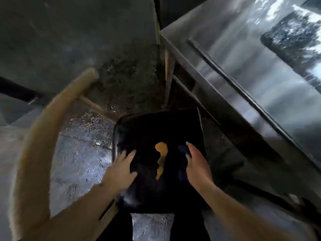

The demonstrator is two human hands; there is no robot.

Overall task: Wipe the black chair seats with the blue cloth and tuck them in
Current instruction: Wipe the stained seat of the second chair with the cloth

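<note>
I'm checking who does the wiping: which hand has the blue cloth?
The right hand: the blue cloth shows under its fingers on the black seat. The left hand lies bare on the seat.

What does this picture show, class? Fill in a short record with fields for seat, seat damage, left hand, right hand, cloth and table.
seat: black chair seat, beside the table
seat damage: yellow tear near the middle
left hand: left hand flat on the seat
right hand: right hand on the cloth
cloth: blue cloth, mostly hidden
table: shiny metal table, to the right
</note>
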